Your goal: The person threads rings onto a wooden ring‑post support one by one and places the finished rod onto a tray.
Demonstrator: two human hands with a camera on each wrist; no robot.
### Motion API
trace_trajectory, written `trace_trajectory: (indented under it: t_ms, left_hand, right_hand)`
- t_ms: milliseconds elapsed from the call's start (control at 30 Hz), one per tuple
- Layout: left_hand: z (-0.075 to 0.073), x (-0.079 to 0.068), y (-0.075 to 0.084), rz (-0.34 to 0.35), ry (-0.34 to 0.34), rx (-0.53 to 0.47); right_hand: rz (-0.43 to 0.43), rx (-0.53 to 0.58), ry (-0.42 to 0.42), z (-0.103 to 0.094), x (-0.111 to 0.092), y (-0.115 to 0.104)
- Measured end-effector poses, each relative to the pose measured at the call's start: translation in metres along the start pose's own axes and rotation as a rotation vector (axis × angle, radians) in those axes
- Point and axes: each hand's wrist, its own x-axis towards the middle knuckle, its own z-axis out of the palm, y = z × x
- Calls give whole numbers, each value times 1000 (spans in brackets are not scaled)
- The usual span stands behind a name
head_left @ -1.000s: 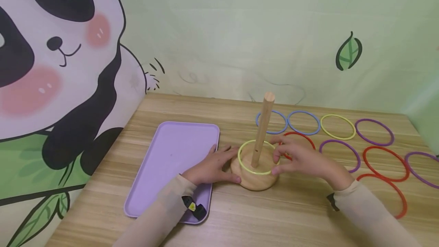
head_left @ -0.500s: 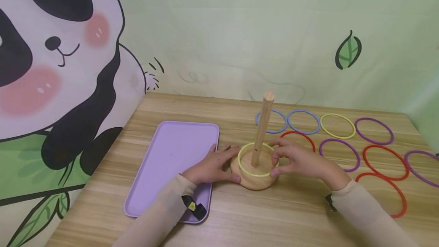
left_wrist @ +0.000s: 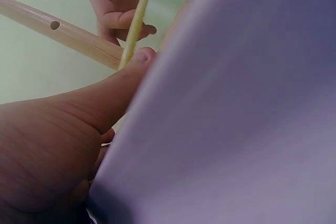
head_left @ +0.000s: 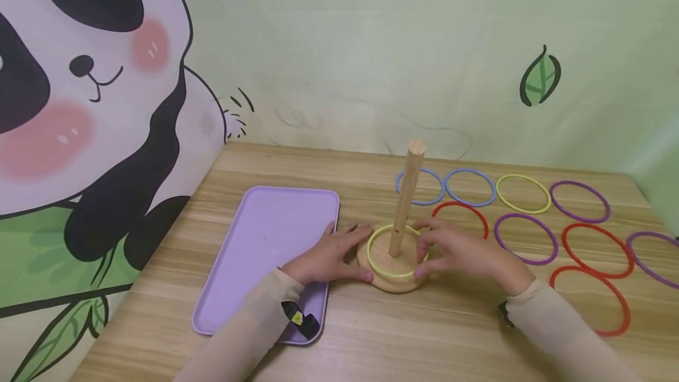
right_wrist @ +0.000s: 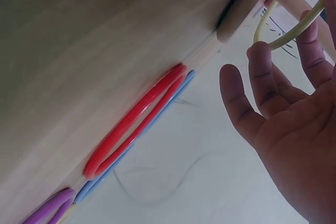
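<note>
A wooden post (head_left: pixel 407 196) stands upright on a round wooden base (head_left: pixel 396 285) in the head view. My right hand (head_left: pixel 464 252) pinches the right side of a thin yellow-green ring (head_left: pixel 395 276), which encircles the post low down, close above the base. The right wrist view catches that ring (right_wrist: pixel 294 35) at the fingertips, its lower fingers loosely bent. My left hand (head_left: pixel 325 258) rests at the base's left side, thumb and fingers spread and fairly straight against it. In the left wrist view the thumb lies near the post's foot, below the ring (left_wrist: pixel 135 27).
A purple tray (head_left: pixel 267 240) lies left of the base, partly under my left forearm. Right of the post are flat rings: blue rings (head_left: pixel 470 205), a yellow ring (head_left: pixel 522 213), red rings (head_left: pixel 596 278) and purple rings (head_left: pixel 526 215). A panda-printed wall (head_left: pixel 345 75) closes the back.
My right hand has brought the yellow-green ring down along the post, nearer the base, shifting slightly left. My left hand has kept its place.
</note>
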Motion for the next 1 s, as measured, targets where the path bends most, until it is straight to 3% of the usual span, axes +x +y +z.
trace_trajectory:
  t_ms: [667,833,1000]
  left_hand:
    - [1,2,-3,11,15,18]
    - [1,1,-4,9,17,17]
    - [0,0,-3,4,6,14]
  right_hand:
    - [43,-48,-24,8,2,-7]
    - [30,-27,11,7,-3,-7]
    - [47,-8,111,-3,-17,0]
